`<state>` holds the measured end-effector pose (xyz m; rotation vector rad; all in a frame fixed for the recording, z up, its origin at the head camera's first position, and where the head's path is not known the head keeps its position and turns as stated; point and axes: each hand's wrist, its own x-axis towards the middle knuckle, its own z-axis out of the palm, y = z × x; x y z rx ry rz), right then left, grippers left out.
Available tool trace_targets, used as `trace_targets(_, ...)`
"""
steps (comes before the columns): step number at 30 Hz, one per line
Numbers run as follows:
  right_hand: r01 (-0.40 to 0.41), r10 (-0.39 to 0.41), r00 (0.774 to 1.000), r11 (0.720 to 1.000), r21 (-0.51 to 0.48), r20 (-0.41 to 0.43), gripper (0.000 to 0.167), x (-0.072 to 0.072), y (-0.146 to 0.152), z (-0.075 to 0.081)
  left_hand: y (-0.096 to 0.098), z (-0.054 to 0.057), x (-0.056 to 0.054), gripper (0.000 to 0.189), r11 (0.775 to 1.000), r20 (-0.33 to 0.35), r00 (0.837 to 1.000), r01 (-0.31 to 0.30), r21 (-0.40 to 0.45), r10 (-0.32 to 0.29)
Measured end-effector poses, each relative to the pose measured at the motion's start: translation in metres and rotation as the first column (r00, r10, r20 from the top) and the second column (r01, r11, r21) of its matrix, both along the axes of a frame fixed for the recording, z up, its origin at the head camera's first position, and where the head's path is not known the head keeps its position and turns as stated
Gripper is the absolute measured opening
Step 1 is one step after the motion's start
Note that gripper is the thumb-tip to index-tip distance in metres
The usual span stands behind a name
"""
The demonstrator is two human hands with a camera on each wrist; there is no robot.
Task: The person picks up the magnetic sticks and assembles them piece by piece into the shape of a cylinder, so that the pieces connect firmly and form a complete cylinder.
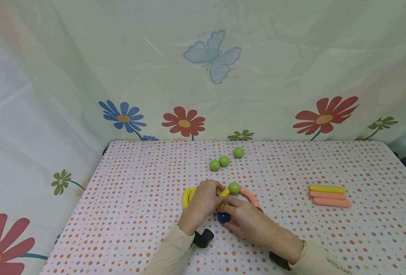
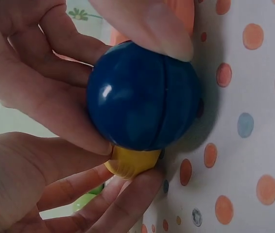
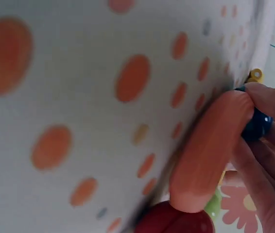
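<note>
My left hand (image 1: 203, 200) pinches a yellow curved piece (image 1: 224, 193) at the middle of the table. Thumb and fingers of my right hand (image 1: 251, 223) grip a blue ball (image 2: 132, 97), which meets the end of the yellow piece in the left wrist view. A green ball (image 1: 234, 188) sits at the yellow piece's far end, and a salmon curved piece (image 1: 249, 196) runs from it toward a red ball (image 1: 260, 209), mostly hidden behind the right hand. In the right wrist view, a salmon piece (image 3: 210, 150) reaches from the red ball to the blue ball.
Loose yellow curved pieces (image 1: 186, 198) lie just left of the left hand. Beyond the hands are three green balls (image 1: 224, 160). To the right, a yellow stick (image 1: 327, 189) lies beside two salmon sticks (image 1: 331, 202). A flower-printed curtain (image 1: 258, 76) hangs behind the dotted table (image 1: 148, 179).
</note>
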<state>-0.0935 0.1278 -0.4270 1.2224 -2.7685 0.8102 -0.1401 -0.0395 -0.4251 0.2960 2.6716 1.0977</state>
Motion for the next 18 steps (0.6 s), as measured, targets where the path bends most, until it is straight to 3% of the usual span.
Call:
trace_targets(4,0.011,-0.011,0.999,1.000,-0.002,-0.035,0.029,0.002,-0.001,-0.003,0.000,0.000,-0.001,0.025,1.000,0.003,1.000,0.003,0.009,-0.004)
trace_targets(8,0.045,-0.043,0.998,0.997,-0.057,0.038,0.027,0.004,0.008,0.001,0.000,-0.002,-0.001,0.024,1.000,0.008,1.000,-0.002,0.018,0.002)
trace_targets(11,0.125,-0.116,0.990,0.986,-0.111,0.086,0.024,-0.001,0.031,0.013,0.001,-0.002,-0.001,0.025,1.000,0.020,1.000,-0.009,0.024,0.009)
trace_targets(14,0.225,-0.227,0.974,0.969,-0.101,-0.003,0.024,-0.014,0.073,0.025,0.002,-0.001,-0.001,0.027,1.000,0.034,0.999,-0.017,0.025,0.016)
trace_targets(18,0.350,-0.347,0.924,0.937,-0.011,-0.160,0.030,-0.032,0.145,0.030,0.002,-0.001,0.000,0.029,0.999,0.041,0.999,-0.023,0.024,0.022)
